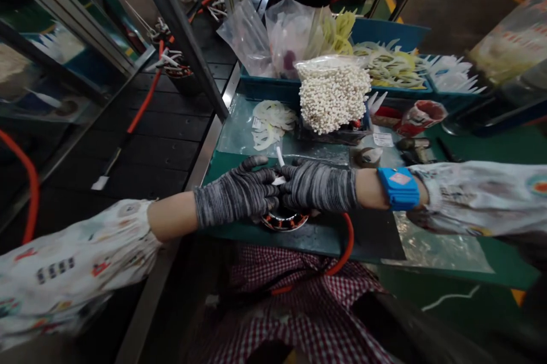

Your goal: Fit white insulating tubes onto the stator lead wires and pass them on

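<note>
On the green bench in front of me sits a ring-shaped motor stator with orange and black windings, its far part covered by my hands. My left hand, in a grey striped glove, lies over the stator's left side, thumb apart and fingers bent onto its top. My right hand, gloved alike, has its fingers closed at the stator's top, around a small white piece between the two hands. Just beyond the fingertips a thin white tube sticks up. An orange cable curves from the stator towards my lap.
Behind the hands, a bag of white beads rests on a dark box. Pale flat rings lie on plastic to its left. Blue bins line the back. A metal post and a dark slatted conveyor stand left.
</note>
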### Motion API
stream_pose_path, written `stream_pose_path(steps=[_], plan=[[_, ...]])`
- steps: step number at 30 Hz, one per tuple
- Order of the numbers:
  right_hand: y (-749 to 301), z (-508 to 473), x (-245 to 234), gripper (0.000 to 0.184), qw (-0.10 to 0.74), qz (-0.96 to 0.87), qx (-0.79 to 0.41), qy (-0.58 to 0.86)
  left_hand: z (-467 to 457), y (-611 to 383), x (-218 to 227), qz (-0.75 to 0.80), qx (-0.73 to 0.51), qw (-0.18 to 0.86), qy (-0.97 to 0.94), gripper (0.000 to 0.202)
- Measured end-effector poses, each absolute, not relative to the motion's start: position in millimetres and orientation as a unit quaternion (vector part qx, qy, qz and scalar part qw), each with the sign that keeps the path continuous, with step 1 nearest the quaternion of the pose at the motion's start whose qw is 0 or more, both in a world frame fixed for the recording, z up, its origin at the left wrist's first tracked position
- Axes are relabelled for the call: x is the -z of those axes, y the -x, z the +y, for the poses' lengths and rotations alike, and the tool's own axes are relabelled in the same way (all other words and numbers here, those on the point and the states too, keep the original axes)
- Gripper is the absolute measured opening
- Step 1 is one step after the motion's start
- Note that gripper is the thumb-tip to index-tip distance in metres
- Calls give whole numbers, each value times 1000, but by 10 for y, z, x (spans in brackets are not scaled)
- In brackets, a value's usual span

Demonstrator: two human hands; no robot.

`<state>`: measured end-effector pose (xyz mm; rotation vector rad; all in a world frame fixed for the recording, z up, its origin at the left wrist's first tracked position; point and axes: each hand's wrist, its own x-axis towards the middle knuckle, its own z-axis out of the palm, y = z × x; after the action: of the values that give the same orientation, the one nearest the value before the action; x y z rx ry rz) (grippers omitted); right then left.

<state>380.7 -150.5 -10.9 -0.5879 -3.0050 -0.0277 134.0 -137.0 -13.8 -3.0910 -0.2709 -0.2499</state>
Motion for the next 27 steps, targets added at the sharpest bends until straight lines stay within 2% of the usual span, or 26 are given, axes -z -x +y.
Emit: stream_pose_path(steps=[1,2,5,9,12,14,18,19,22,23,24,27], plan=[[-3808,-1547,120,10,31,-983,21,182,-1378,-1329,141,-96,72,8,993,17],[-3810,-1584,129,6,22,-985,34,170,-1390,-1316,146,-104,67,4,992,18],[-3849,-1662,131,25,25,-982,54,177,-1436,-1267,168,-121,61,0,991,26],[-4014,-1777,126,23,51,-975,54,208,-1492,-1182,202,-132,92,7,987,26],[-4194,-2000,240,22,120,-956,110,243,-1507,-1125,177,-135,97,3,986,18],[-4293,-2223,415,28,187,-921,144,311,-1503,-1120,121,-140,76,-21,987,13],[-4381,-2666,821,41,288,-787,136,528,-1448,-1303,-25,-163,101,-86,978,28],[-4390,-2742,877,39,295,-764,129,559,-1423,-1400,-53,-176,116,-96,973,33],[-4431,-2842,853,28,267,-758,110,584,-1332,-1768,-95,-210,117,-138,961,69],[-4458,-2835,795,25,256,-761,113,585,-1298,-1894,-94,-213,105,-159,958,74],[-4493,-2812,727,23,250,-760,121,587,-1262,-2010,-87,-211,90,-185,956,71],[-4624,-2706,571,19,248,-749,153,595,-1153,-2245,-39,-201,51,-275,939,39]])
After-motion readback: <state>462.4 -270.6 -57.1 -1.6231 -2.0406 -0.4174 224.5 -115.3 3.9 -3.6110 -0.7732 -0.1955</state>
